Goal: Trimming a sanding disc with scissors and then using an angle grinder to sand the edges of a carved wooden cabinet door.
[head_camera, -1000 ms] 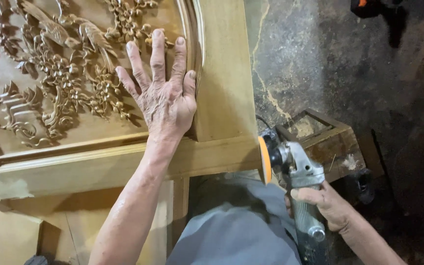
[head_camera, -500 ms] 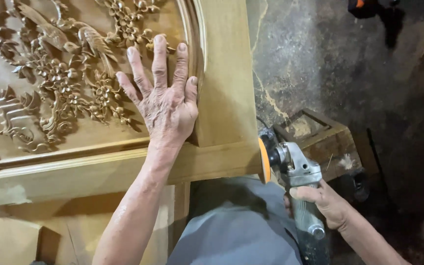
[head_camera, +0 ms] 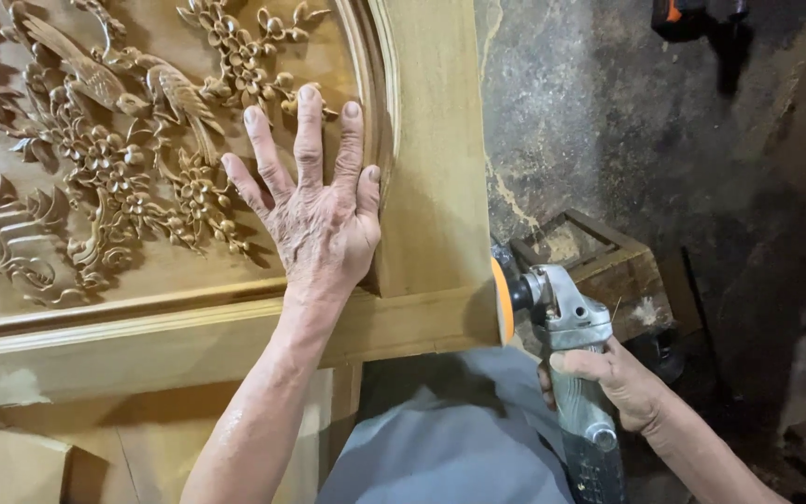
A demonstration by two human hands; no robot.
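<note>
Head view: the left hand (head_camera: 319,224) lies flat and fully open, fingers spread, on the carved wooden panel (head_camera: 123,177), over its relief of birds and flowers just beside the curved inner moulding, gripping nothing. The right hand (head_camera: 613,378) is closed around the grey body of an angle grinder (head_camera: 566,355), whose orange sanding disc (head_camera: 499,301) touches the right end of the panel's plain frame (head_camera: 431,187). Just behind the grinder, on the stained concrete floor (head_camera: 627,121), sits a small open wooden box (head_camera: 599,257); its contents cannot be made out.
</note>
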